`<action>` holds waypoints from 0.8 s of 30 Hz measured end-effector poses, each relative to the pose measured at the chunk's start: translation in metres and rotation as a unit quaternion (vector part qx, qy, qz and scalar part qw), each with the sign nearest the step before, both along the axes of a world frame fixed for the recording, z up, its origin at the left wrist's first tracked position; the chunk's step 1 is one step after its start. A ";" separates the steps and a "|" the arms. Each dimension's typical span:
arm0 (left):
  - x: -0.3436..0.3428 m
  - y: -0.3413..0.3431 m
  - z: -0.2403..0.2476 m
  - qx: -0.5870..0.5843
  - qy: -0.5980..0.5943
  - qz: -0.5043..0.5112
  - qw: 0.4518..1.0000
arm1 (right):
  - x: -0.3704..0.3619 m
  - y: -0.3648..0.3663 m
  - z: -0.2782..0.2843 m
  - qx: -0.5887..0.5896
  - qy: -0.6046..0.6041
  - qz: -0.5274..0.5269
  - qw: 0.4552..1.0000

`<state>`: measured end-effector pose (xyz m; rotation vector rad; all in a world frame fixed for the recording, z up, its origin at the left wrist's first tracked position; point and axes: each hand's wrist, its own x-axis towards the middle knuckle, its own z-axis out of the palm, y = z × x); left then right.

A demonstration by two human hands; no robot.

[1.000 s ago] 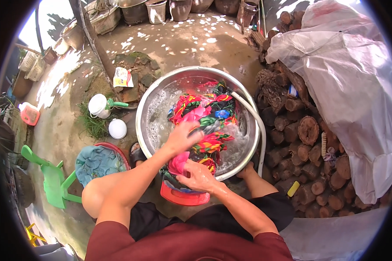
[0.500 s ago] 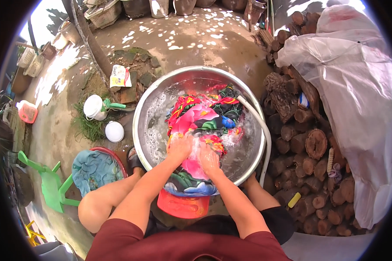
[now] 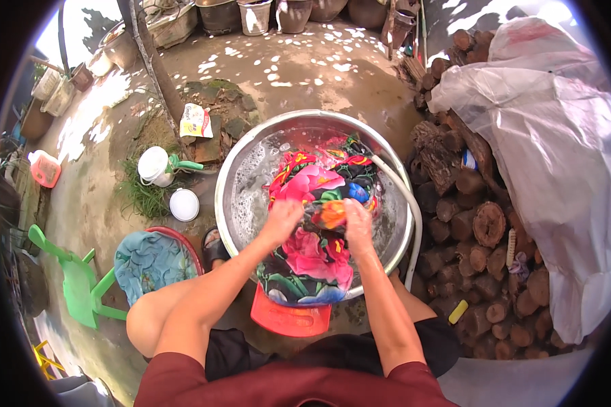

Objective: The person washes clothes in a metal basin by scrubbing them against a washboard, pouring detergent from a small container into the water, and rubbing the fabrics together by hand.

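Note:
A wide metal basin [image 3: 227, 176] with sudsy water stands in front of me. A wet floral cloth [image 3: 312, 254], black with pink, red and blue flowers, lies in it and drapes over the near rim. My left hand [image 3: 285, 217] is closed on a fold of the cloth near the middle. Slightly to the right, my right hand [image 3: 358, 222] also grips the cloth, and a bunched orange-flowered part lies between the hands. Below the near rim juts a red plastic piece [image 3: 290, 317] with a slot. A pale hose [image 3: 411, 203] bends over the right rim into the basin.
On the left are a red basin [image 3: 191, 252] holding blue cloth [image 3: 153, 266], a green plastic chair [image 3: 81, 292], a white bucket [image 3: 155, 165] and its lid [image 3: 184, 205]. Stacked logs [image 3: 490, 225] under a plastic sheet [image 3: 543, 122] border the right. Pots [image 3: 254, 17] line the back.
My hands, lower and flatter on the cloth before, have moved up and apart, the right one farther right. They now pull up part of the cloth between them.

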<state>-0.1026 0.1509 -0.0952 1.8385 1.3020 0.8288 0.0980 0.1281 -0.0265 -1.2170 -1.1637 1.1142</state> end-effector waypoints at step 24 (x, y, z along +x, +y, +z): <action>0.046 -0.048 0.017 -0.067 0.196 0.103 0.973 | 0.011 0.054 -0.080 -0.103 -0.394 0.014 0.913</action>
